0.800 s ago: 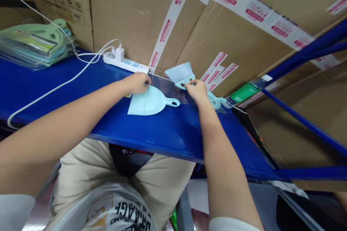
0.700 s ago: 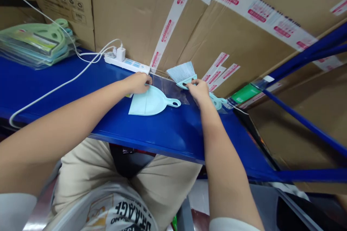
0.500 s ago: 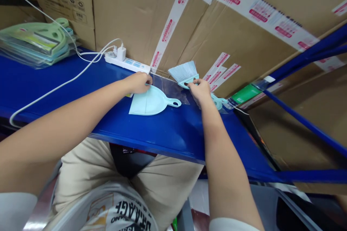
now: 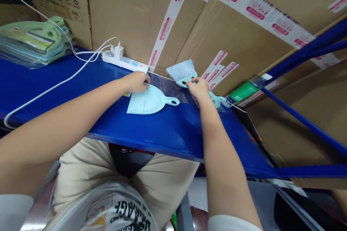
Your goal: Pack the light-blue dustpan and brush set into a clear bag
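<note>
Handling dustpan (image 4: 148, 100) and brush (image 4: 181, 71) seems your step: your left hand (image 4: 137, 81) has the dustpan's rim gripped on the desk (image 4: 168, 131), your right hand (image 4: 199, 87) pinches the brush, and the next move likely calls for a steady pinch.

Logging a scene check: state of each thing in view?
left hand: gripping the rim of the dustpan
right hand: gripping the brush
dustpan: unwrapped, handle pointing right
brush: unwrapped, bristles up
power strip: white adapter plugged in
bottle: capped
bagged dustpans: stacked
carton: taped
</note>
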`<state>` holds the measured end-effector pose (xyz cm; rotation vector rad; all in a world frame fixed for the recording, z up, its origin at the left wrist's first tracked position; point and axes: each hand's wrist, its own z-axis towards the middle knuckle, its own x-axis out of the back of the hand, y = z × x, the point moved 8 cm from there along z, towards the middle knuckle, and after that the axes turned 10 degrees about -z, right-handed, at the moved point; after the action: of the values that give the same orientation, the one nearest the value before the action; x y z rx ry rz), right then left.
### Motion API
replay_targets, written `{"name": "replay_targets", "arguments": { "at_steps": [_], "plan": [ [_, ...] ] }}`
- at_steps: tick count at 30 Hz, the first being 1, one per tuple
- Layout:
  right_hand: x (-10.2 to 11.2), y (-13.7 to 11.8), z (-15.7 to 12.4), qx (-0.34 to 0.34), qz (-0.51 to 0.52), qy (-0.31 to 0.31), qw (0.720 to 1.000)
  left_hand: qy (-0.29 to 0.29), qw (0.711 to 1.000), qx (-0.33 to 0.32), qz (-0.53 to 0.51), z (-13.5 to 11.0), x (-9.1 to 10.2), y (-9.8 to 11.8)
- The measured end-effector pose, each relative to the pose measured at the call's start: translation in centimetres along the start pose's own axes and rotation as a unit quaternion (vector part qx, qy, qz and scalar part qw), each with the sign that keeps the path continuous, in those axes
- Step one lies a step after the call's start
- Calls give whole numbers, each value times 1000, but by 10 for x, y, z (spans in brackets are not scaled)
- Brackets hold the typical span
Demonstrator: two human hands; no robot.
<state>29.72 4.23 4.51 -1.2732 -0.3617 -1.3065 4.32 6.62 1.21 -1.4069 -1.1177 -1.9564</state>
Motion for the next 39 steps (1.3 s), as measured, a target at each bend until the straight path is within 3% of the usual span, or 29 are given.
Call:
{"name": "replay_targets", "arguments": {
  "at_steps": [39],
  "plan": [
    [-1, 2, 4, 8, -12, 3, 1000, 0, 1000, 5, -7, -1, 2, 0]
  ]
}}
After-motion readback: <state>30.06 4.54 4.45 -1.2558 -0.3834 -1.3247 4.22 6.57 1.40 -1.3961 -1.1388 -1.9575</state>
